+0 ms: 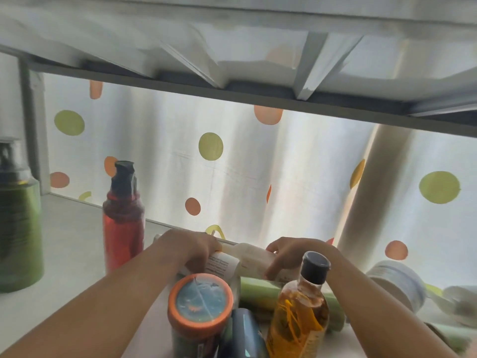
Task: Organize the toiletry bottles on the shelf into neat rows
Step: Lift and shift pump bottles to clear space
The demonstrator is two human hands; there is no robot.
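Both my hands reach into the shelf (67, 244). My left hand (191, 250) grips a white labelled bottle (224, 264) that lies on its side. My right hand (291, 254) holds a cream bottle (251, 255) lying just behind it. A pale green tube (258, 293) lies under them. In front stand a jar with an orange lid (200, 303), an amber bottle with a black cap (300, 306) and a dark blue bottle (245, 332). A red pump bottle (122, 223) stands upright to the left.
A large green bottle (18, 223) stands at the far left. A white jar (397, 282) lies tipped at the right, with more pale containers (459, 303) beyond it. A dotted curtain (232, 171) hangs behind, and the upper shelf's underside (232, 94) is close overhead.
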